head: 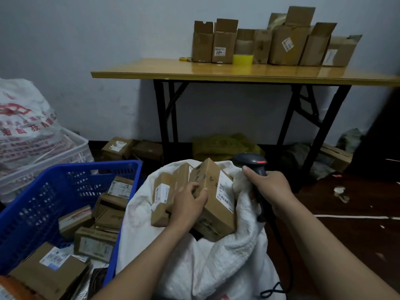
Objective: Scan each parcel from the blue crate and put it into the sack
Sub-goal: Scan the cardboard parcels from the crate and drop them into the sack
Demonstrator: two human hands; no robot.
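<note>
A white woven sack [227,252] stands open in front of me, with several brown cardboard parcels piled in its mouth. My left hand [189,201] grips the largest parcel [218,204], a labelled box tilted on top of the pile. My right hand [270,187] holds a dark handheld scanner [252,162] just right of that box, its red light lit, and also touches the sack's rim. The blue crate [65,191] at lower left holds several more labelled parcels [95,243].
A yellow-topped folding table [216,71] stands against the wall ahead, carrying several open cardboard boxes. More boxes and bags lie on the floor beneath it. A white crate [71,152] with a printed white bag sits at far left. Dark floor lies to the right.
</note>
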